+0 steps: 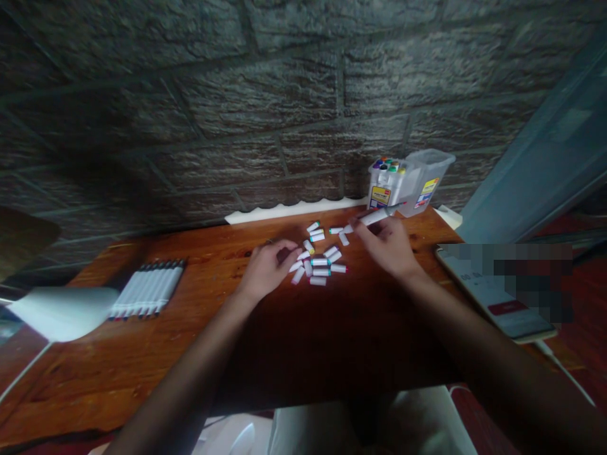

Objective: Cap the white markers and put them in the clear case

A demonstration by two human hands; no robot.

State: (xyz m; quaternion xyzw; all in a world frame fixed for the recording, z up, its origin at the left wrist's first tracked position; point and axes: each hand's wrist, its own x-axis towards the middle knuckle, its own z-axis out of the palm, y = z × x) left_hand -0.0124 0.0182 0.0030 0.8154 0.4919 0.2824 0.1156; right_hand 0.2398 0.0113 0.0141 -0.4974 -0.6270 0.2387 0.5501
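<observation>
"What's closest to us?"

"The left arm (pixel 184 373) and the right arm (pixel 474 341). They reach over a wooden table (pixel 213 253)."

"What do the hands have?"

"The right hand (pixel 386 243) holds a white marker (pixel 377 216) between its thumb and fingers. The left hand (pixel 268 268) is curled, thumb and finger close together, beside the loose marker caps (pixel 321 261). I can't tell if it pinches one."

"Where are the caps?"

"In the middle, between the hands."

"What could go wrong?"

"The caps look round, so a bump from a finger could make some roll. The marker's thin end points at the clear cases. If it's bare, a touch could leave ink. A hard push might tip the full case (pixel 382 197) or the open case (pixel 434 170) next to it."

"Is there room to move?"

"Lots, between the arms, down to the near edge. There's room on the left too, before the row of markers (pixel 149 287). The right is tighter, because a phone (pixel 488 287) lies by that edge. At the back, a wavy white strip (pixel 284 210) runs along the wall."
</observation>
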